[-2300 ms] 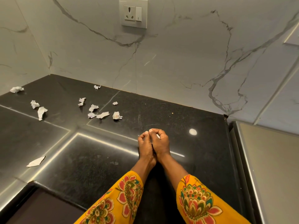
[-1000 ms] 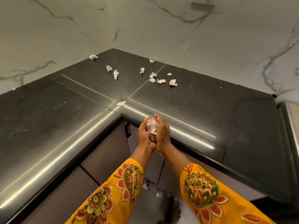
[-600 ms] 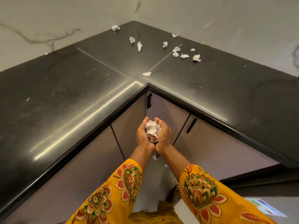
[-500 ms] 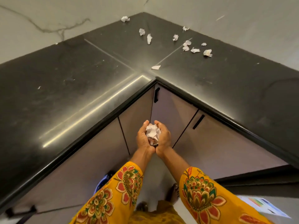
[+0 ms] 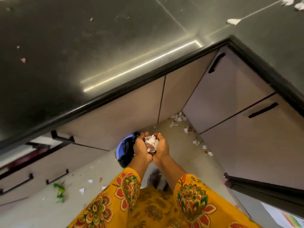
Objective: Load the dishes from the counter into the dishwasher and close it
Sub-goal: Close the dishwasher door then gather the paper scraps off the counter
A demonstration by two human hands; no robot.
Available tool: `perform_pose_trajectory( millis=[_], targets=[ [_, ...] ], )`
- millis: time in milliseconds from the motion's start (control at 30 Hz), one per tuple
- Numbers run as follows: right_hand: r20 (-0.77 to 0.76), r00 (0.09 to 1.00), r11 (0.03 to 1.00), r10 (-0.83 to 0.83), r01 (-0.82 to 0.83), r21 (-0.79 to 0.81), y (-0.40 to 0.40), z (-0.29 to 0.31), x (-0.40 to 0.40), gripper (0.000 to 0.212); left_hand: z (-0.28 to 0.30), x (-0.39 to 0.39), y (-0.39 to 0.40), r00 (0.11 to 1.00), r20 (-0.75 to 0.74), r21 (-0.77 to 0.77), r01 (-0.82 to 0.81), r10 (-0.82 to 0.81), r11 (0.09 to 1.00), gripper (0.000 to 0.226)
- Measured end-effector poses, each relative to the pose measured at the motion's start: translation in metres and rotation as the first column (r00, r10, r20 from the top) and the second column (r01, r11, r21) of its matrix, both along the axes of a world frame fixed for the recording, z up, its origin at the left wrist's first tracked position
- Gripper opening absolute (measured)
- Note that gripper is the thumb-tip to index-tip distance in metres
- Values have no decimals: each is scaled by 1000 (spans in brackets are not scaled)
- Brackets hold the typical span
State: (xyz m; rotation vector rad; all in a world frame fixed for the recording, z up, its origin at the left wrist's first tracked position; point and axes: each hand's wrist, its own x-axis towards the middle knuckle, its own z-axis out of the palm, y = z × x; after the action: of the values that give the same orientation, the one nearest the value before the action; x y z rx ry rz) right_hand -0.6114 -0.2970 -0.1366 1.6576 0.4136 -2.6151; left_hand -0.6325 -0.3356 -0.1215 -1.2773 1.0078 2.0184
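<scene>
black counter [image 5: 82,55] behind, paper scraps [image 5: 150,143] cupped between curled fingers [image 5: 144,134]

1. left hand [image 5: 141,149] and right hand [image 5: 161,148] cup crumpled paper scraps [image 5: 150,143] together.
2. they're just right of the blue bin [image 5: 123,146], below the black counter [image 5: 82,55].
3. more scraps [image 5: 178,118] litter the floor beyond the bin.

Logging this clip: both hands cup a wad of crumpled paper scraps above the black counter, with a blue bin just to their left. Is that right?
Not quite. In the head view the left hand and right hand do cup the paper scraps, but out over the floor in front of the cabinets, below the black counter. The blue bin does sit just to their left.
</scene>
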Motion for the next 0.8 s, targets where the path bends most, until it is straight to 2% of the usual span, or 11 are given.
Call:
perform_pose_trajectory(
  millis=[100, 167, 333, 467, 567, 733, 800],
  targets=[
    [36, 996, 994, 79, -76, -72, -24, -13, 5, 30, -19, 8, -25, 1000, 25, -65, -9, 10, 998, 18],
    [51, 996, 992, 71, -65, -104, -37, -20, 5, 33, -31, 10, -37, 999, 33, -123, -8, 12, 992, 19],
    [82, 971, 973, 226, -221, -68, -56, -41, -2, 51, -42, -1, -53, 999, 32, -204, 16, -9, 979, 33],
    [107, 926, 932, 361, -363, -7, -58, -62, -15, 77, -55, -11, -66, 998, -62, -239, -13, -1, 971, 51],
    [91, 934, 937, 346, -348, 10, -48, -60, -18, 72, -62, -17, -76, 996, -86, -281, -8, -16, 960, 56],
    [75, 940, 942, 331, -334, 21, -27, -42, -16, 67, -49, -12, -74, 995, -87, -251, 31, -54, 967, 58],
    [56, 944, 945, 324, -326, 34, -21, -31, -14, 52, -37, -12, -68, 997, -62, -251, 27, -44, 968, 58]
  ],
)
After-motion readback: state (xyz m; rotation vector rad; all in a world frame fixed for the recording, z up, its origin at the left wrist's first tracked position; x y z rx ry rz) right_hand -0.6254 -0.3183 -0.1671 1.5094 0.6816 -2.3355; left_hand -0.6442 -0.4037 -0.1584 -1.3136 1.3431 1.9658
